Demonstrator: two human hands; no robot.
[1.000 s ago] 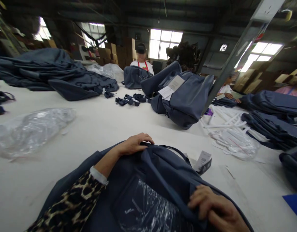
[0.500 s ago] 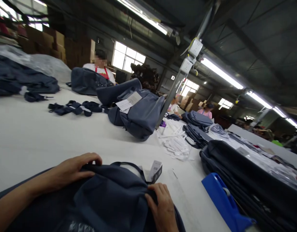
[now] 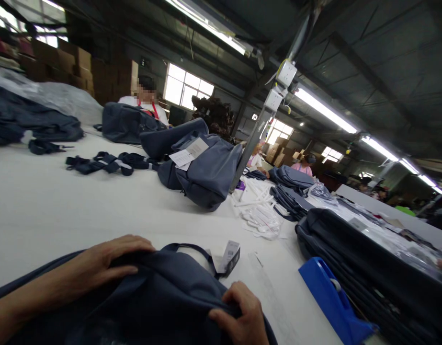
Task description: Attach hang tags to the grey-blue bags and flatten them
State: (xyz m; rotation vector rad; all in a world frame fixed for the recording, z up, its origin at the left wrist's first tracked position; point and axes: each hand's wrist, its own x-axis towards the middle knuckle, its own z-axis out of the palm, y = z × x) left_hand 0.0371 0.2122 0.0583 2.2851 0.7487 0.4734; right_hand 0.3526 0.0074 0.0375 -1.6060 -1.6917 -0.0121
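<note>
A dark navy bag (image 3: pixel 177 292) lies on the white table right before me, its lower part cut off by the frame. At its far edge a fabric loop (image 3: pixel 192 246) sticks up, with a printed hang tag (image 3: pixel 230 258) beside it. My left hand (image 3: pixel 123 258) curls over the bag's upper left edge, thumb and fingers gripping the fabric. On the right edge, my right hand (image 3: pixel 242 311) pinches the bag between thumb and bent fingers.
Another navy bag with paper tags (image 3: pixel 209 167) stands farther back beside a metal post (image 3: pixel 251 143). Bundled straps (image 3: pixel 106 163) lie at left. A blue plastic dustpan-like object (image 3: pixel 332 297) and stacked navy bags (image 3: pixel 350 258) are on the right. A co-worker (image 3: pixel 149 103) is across the table.
Both hands have shifted slightly on the bag; the right fingers are more bent round its edge. The bag's front panel has folded down into shadow. The view has turned slightly.
</note>
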